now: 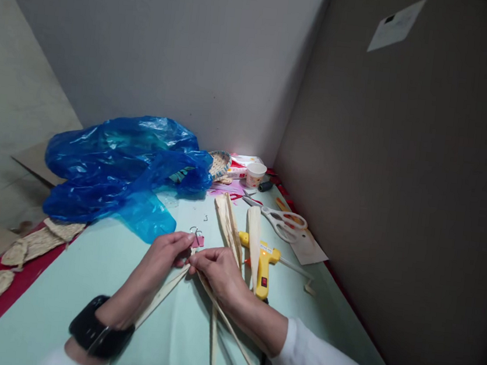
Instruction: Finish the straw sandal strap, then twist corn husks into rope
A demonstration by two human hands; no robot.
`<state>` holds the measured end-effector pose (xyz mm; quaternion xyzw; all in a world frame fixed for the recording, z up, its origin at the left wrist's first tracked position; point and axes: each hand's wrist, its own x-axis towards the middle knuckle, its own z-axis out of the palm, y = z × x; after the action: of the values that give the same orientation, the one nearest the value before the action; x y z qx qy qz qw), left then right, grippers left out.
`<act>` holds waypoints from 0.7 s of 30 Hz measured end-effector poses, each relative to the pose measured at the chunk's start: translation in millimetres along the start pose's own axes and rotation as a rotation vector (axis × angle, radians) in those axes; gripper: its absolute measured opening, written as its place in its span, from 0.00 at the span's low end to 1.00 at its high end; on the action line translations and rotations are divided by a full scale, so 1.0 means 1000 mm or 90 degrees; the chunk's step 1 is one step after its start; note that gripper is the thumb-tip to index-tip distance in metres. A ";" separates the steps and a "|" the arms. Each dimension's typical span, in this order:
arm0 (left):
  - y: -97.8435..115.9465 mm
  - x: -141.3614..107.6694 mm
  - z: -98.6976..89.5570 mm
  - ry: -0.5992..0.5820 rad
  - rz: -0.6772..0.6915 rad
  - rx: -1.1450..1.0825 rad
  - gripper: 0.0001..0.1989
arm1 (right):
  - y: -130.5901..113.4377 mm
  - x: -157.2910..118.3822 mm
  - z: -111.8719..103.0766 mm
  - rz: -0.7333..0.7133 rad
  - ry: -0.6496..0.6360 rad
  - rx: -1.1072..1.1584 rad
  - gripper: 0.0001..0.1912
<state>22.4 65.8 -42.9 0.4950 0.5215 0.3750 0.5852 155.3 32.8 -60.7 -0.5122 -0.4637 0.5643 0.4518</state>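
And we're pinching pale strips (pixel 164 294) just where they meet above the desk (pixel 82 281), fingers (pixel 205 258) of left hand (pixel 169 250) and right hand (pixel 219 273) close together, and light, even tension should serve us best!

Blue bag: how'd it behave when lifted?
The blue bag is likely floppy, given its crumpled folds. Glossy highlights suggest it may be slippery. Looking thin and translucent, it is probably light itself, though any contents are hard to make out.
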 end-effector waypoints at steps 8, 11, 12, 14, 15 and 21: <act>0.017 0.060 0.003 -0.023 -0.038 0.096 0.11 | -0.005 0.033 -0.019 -0.005 0.083 -0.127 0.11; 0.017 0.073 0.005 -0.047 -0.045 0.117 0.15 | -0.005 0.044 -0.023 -0.006 0.107 -0.171 0.10; 0.016 0.076 0.006 -0.051 -0.042 0.120 0.16 | -0.004 0.047 -0.023 -0.005 0.115 -0.183 0.10; 0.014 0.082 0.007 -0.057 -0.028 0.126 0.17 | -0.003 0.052 -0.024 -0.003 0.125 -0.202 0.10; 0.013 0.085 0.008 -0.059 -0.017 0.131 0.17 | -0.003 0.054 -0.024 -0.001 0.128 -0.208 0.10; 0.007 0.103 0.011 -0.027 0.067 0.240 0.18 | -0.003 0.065 -0.023 0.019 0.133 -0.240 0.10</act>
<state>52.0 163.5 -60.9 0.6298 0.5436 0.2905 0.4727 174.3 98.4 -69.4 -0.6502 -0.5042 0.4179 0.3853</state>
